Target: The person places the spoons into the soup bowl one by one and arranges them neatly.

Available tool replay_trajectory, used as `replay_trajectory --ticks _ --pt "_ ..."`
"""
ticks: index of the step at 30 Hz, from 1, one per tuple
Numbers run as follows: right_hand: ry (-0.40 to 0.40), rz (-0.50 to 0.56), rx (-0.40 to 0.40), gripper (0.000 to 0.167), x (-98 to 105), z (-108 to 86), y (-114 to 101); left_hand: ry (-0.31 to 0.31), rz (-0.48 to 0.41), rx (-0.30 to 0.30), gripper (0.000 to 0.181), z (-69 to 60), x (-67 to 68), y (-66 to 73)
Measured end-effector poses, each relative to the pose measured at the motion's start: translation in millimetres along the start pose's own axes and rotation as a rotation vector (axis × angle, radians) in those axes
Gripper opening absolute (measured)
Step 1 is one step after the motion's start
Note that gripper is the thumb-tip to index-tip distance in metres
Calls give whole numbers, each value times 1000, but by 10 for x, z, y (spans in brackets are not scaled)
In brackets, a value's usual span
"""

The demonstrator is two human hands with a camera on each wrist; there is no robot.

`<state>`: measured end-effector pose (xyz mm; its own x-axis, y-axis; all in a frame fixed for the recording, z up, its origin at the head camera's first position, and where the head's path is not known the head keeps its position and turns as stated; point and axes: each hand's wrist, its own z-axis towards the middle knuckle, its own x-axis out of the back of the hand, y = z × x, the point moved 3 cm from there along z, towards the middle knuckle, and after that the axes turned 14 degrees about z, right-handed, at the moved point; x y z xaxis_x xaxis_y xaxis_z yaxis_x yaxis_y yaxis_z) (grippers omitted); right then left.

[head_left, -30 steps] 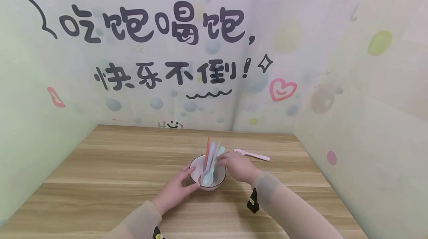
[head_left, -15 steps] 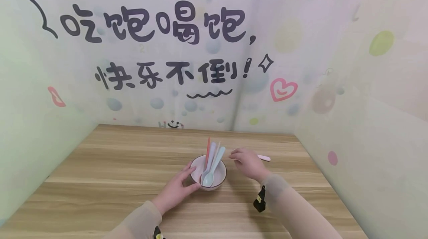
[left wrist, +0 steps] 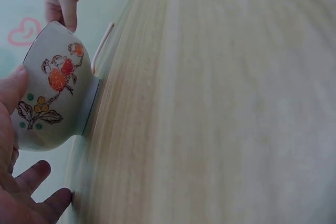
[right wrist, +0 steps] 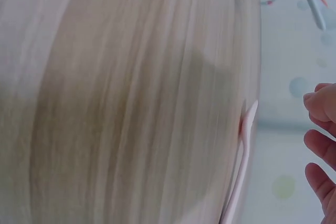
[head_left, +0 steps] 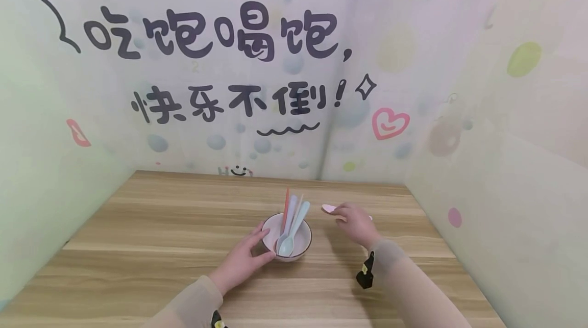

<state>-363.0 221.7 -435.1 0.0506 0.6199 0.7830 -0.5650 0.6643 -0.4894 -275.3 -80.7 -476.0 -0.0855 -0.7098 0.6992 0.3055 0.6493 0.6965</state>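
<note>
A white bowl with a dark rim [head_left: 303,247] stands on the table, painted with fruit and leaves [left wrist: 58,80] outside. My left hand [head_left: 241,261] holds its left side, thumb near the front rim. Leaning in the bowl are a light blue spoon [head_left: 298,218], a lavender spoon [head_left: 291,210], a red utensil [head_left: 285,203] and a thin pale stick-like handle [head_left: 300,199]; the kinds of the last two are unclear. My right hand [head_left: 357,223] hovers over a pink spoon [right wrist: 244,156] lying on the table, fingers loosely bent and apart from it. The hand covers the spoon's middle in the head view.
The wooden table [head_left: 161,226] reaches a back wall [head_left: 206,154] printed with large characters and coloured dots. Side walls [head_left: 519,205] close it in at left and right. The pink spoon lies to the right of the bowl, farther back.
My right hand has let go of the light blue spoon, left in the bowl, and moved right to above the pink spoon. The left hand stays at the bowl.
</note>
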Motion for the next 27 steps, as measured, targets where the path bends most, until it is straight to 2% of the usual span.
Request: replay_trajectory --ticks 7,12,16,22,27 --pt "14 105 -135 22 77 25 175 -1 -1 21 68 42 -7 48" --pt "48 150 -228 25 133 54 316 2 -3 26 67 73 -17 80" --pt "63 166 -321 31 146 18 362 0 -11 17 68 50 -11 61" --pt "52 126 -369 39 119 -39 429 -7 -12 21 69 25 -7 30" --pt "-21 50 -422 51 54 -105 507 -11 -13 19 69 9 -5 -1"
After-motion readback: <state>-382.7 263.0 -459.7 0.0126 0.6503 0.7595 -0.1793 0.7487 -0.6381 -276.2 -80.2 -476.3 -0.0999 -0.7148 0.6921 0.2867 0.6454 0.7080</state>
